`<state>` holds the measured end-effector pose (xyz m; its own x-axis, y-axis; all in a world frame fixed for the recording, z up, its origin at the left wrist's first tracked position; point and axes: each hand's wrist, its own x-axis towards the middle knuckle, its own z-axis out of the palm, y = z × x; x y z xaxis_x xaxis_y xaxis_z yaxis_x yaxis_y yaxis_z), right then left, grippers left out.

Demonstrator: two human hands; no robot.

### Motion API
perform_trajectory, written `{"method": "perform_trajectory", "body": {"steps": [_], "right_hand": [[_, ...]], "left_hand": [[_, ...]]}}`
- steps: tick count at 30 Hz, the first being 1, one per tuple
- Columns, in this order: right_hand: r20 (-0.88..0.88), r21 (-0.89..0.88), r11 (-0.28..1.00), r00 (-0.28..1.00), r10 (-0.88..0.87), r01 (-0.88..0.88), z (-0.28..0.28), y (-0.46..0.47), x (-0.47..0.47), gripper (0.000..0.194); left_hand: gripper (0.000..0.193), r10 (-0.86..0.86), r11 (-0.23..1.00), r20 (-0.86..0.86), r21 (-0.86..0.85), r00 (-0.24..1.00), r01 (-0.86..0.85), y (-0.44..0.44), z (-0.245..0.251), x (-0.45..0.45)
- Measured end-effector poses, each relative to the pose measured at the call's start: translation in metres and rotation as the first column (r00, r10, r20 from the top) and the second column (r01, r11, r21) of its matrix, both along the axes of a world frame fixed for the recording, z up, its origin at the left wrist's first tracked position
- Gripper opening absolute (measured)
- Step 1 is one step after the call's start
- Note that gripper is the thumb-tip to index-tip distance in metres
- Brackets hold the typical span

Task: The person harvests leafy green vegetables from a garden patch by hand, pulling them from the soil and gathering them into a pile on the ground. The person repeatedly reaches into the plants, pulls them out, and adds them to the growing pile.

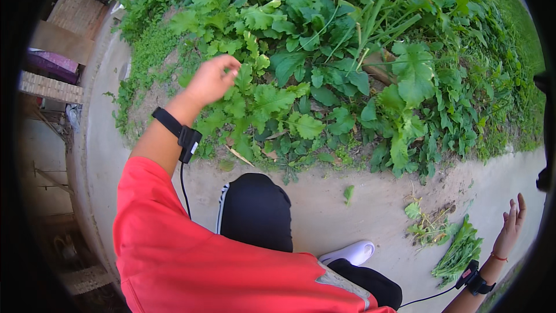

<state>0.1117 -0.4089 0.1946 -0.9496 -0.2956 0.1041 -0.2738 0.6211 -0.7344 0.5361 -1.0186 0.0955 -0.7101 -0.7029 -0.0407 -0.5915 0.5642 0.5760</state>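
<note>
My left hand hovers over the left part of a bed of leafy greens, beside lobed light-green leaves. Its fingers are loosely curled, a small gap shows between thumb and forefinger, and nothing is visible in it. Far to the right, my right hand is raised with fingers spread and holds nothing. Just left of it, a bunch of picked greens lies on the concrete. Behind that bunch sits a small heap of wilted leaves and roots with soil on it.
Concrete paving runs along the bed's near edge, with a single loose leaf on it. A brownish block is partly hidden among the plants. My dark-trousered knee and a pale slipper are close by. Brick structures stand at left.
</note>
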Motion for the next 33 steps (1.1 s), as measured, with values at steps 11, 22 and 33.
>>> {"method": "perform_trajectory", "body": {"steps": [11,22,33], "right_hand": [[0.519,-0.063,0.773,0.641,0.565,-0.631,0.003,-0.253,0.158,0.031],[0.491,-0.001,0.783,0.682,0.542,-0.622,0.036,-0.303,0.189,0.029],[0.522,-0.23,0.615,0.438,0.732,-0.754,-0.082,-0.32,0.233,0.021]], "left_hand": [[0.019,-0.553,0.754,-0.048,0.396,0.832,0.524,0.099,-0.183,-0.025],[0.029,-0.08,0.965,0.604,-0.154,0.793,0.214,-0.022,-0.254,0.053],[0.023,-0.036,0.976,0.625,-0.146,0.78,0.162,-0.022,-0.237,0.083]]}}
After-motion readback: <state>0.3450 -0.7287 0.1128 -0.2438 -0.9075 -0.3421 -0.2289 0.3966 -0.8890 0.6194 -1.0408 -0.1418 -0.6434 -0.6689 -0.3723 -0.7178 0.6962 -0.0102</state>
